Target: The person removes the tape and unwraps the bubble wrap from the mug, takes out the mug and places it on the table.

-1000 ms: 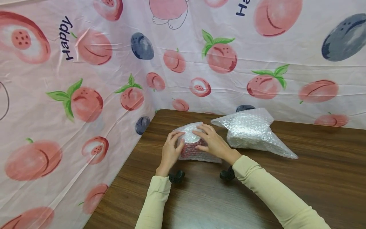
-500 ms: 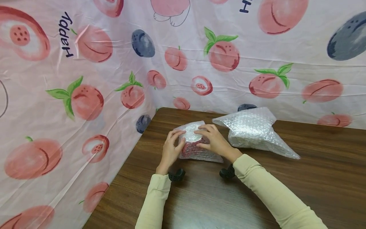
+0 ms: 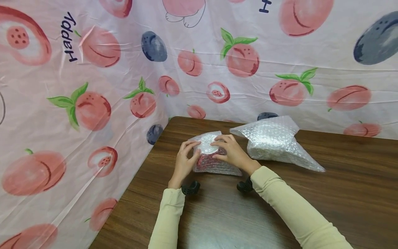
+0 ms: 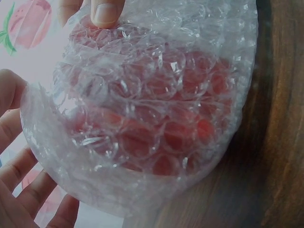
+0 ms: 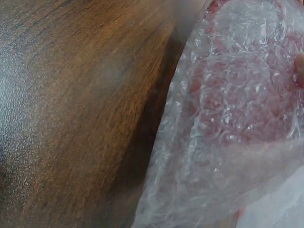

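Observation:
A red object in clear bubble wrap (image 3: 217, 168), with a pale round top, sits on the table towards the back left. My left hand (image 3: 184, 160) holds its left side, thumb on the near side and fingers over the top. My right hand (image 3: 233, 153) holds the right side, its fingers bent over the upper edge. Up close in the left wrist view, the bubble wrap (image 4: 142, 99) shows red through its bubbles, with a fingertip pressed on it. In the right wrist view, the wrap's loose edge (image 5: 175, 190) flares out above the wood. The contents' exact kind is unclear.
A larger bubble-wrapped package (image 3: 273, 140) with pointed corners lies to the right, close behind my right forearm. The dark wooden table (image 3: 351, 180) meets a fruit-printed cloth (image 3: 124, 76) at its left and back edges. Black wrist camera mounts (image 3: 191, 187) hang below the wrists.
Both hands keep their hold on the wrapped red object, with only slight finger shifts. The head view has tilted a little; the larger package stays in place.

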Tool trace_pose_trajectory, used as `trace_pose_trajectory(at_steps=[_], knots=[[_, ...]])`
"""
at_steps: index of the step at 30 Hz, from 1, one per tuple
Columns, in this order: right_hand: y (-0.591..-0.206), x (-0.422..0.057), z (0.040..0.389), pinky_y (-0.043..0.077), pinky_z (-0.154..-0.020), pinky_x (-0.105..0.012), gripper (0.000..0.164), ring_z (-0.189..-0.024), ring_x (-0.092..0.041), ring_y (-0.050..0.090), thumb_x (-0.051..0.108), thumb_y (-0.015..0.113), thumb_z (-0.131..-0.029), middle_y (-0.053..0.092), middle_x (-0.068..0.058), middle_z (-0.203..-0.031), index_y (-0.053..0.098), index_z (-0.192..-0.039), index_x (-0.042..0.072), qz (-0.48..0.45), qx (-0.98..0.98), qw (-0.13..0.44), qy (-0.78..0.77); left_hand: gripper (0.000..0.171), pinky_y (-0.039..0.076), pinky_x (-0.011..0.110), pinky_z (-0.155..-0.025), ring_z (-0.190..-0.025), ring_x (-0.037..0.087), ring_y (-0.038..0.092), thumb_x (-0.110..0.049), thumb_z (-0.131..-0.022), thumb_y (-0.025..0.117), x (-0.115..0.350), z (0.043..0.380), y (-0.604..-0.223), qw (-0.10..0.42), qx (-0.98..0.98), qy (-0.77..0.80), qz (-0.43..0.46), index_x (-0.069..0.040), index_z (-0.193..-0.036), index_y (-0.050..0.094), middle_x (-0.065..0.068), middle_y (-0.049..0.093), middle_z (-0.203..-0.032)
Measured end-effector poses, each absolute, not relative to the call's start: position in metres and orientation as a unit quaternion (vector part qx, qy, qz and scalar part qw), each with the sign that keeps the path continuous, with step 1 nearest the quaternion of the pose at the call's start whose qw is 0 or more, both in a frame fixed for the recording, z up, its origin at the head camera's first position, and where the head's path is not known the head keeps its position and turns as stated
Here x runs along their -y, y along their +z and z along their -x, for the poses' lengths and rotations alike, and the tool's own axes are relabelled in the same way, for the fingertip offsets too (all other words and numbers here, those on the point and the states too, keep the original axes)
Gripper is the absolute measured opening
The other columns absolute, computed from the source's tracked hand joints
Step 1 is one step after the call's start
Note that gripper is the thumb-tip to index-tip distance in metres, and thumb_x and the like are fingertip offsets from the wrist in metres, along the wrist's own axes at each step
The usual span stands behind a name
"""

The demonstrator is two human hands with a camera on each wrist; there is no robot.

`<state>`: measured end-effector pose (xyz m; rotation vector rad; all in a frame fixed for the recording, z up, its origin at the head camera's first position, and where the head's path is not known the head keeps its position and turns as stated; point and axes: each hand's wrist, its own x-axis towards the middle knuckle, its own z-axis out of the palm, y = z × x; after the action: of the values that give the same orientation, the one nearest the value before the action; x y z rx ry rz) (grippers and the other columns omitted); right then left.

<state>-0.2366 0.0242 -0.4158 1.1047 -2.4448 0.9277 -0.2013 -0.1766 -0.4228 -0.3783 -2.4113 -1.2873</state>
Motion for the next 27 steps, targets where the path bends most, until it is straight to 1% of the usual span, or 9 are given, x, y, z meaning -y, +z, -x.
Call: trace_pose_trajectory(at_steps=[5,10,13,18,21,27], knots=[[-0.416,-0.021,0.236,0.039,-0.084,-0.043,0.039,-0.102,-0.03,0.043,0.02,0.074,-0.07,0.053,-0.012,-0.11,0.064,-0.106,0.008,-0.386,0.851,0.148,0.323,0.024,0.036,0.041,-0.092,-0.108,0.022,0.046,-0.009,-0.082,0.061,0.178,0.2,-0.422,0.204,0.857,-0.452,0.138,-0.005,-0.105,0.064,0.01,0.051,-0.112],[-0.416,-0.021,0.236,0.039,-0.084,-0.043,0.039,-0.102,-0.03,0.043,0.021,0.075,-0.07,0.053,-0.011,-0.111,0.064,-0.106,0.009,-0.383,0.855,0.146,0.317,0.02,0.037,0.041,-0.09,-0.105,0.023,0.047,-0.008,-0.082,0.062,0.177,0.197,-0.419,0.222,0.857,-0.442,0.141,-0.005,-0.102,0.065,0.011,0.052,-0.11],[-0.415,-0.021,0.236,0.039,-0.084,-0.042,0.039,-0.102,-0.029,0.043,0.021,0.075,-0.07,0.053,-0.011,-0.11,0.065,-0.105,0.009,-0.383,0.856,0.15,0.315,0.017,0.039,0.039,-0.088,-0.101,0.023,0.049,-0.007,-0.082,0.062,0.176,0.195,-0.418,0.239,0.859,-0.427,0.149,-0.004,-0.098,0.065,0.011,0.051,-0.105],[-0.414,-0.021,0.236,0.038,-0.084,-0.042,0.038,-0.1,-0.029,0.044,0.021,0.075,-0.069,0.054,-0.011,-0.109,0.065,-0.104,0.009,-0.388,0.853,0.156,0.313,0.011,0.043,0.036,-0.08,-0.09,0.021,0.052,-0.004,-0.08,0.063,0.174,0.191,-0.419,0.265,0.857,-0.406,0.172,-0.004,-0.09,0.066,0.009,0.051,-0.096],[-0.414,-0.022,0.236,0.038,-0.083,-0.042,0.039,-0.099,-0.03,0.043,0.022,0.075,-0.069,0.054,-0.011,-0.109,0.065,-0.104,0.008,-0.387,0.854,0.156,0.312,0.01,0.044,0.035,-0.077,-0.087,0.02,0.053,-0.002,-0.08,0.064,0.174,0.19,-0.42,0.269,0.857,-0.399,0.184,-0.004,-0.089,0.067,0.008,0.051,-0.092],[-0.413,-0.024,0.236,0.039,-0.081,-0.041,0.039,-0.098,-0.029,0.044,0.022,0.075,-0.07,0.054,-0.012,-0.11,0.065,-0.104,0.008,-0.387,0.854,0.154,0.311,0.015,0.042,0.038,-0.079,-0.089,0.021,0.051,-0.002,-0.077,0.066,0.174,0.192,-0.417,0.26,0.866,-0.376,0.204,-0.004,-0.091,0.067,0.008,0.051,-0.091]])
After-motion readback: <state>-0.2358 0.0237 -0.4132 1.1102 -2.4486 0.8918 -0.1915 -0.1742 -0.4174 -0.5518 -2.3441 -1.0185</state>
